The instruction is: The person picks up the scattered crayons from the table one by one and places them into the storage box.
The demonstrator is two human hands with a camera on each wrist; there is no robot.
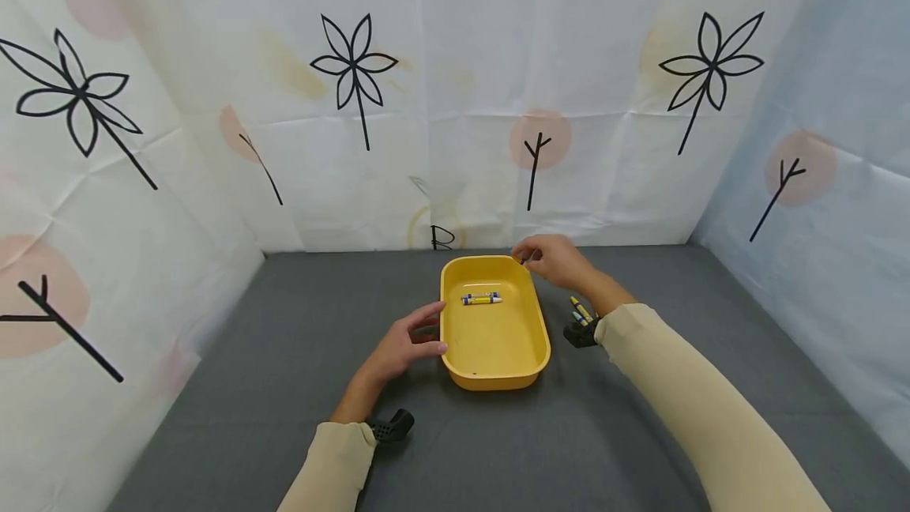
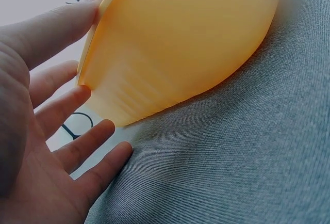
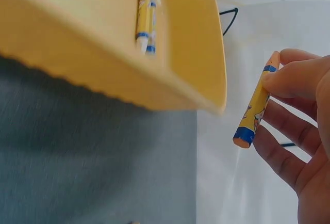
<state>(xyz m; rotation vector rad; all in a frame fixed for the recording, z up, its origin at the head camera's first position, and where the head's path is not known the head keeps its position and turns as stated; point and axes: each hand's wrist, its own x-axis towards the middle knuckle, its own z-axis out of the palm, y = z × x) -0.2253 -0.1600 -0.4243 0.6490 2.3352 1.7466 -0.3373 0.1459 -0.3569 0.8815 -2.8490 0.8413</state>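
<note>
Orange crayon (image 3: 256,102), yellow-wrapped, blue-banded, held tilted near yellow tray (image 1: 495,350), two crayons (image 1: 481,301) side by side inside

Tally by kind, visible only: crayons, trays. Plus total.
Crayons: 5 (1 in right hand, 2 in yellow tray, 2 on grey tabletop, partly hidden)
Yellow tray: 1
Total: 6 visible

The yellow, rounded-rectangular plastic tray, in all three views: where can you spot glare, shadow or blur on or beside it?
Head view: a pale streak of glare on the inner far wall of the yellow plastic tray; left wrist view: soft shadow on the grey woven cloth beside it; right wrist view: its near rim is blurred, the yellow-wrapped orange crayon sharper.
</note>
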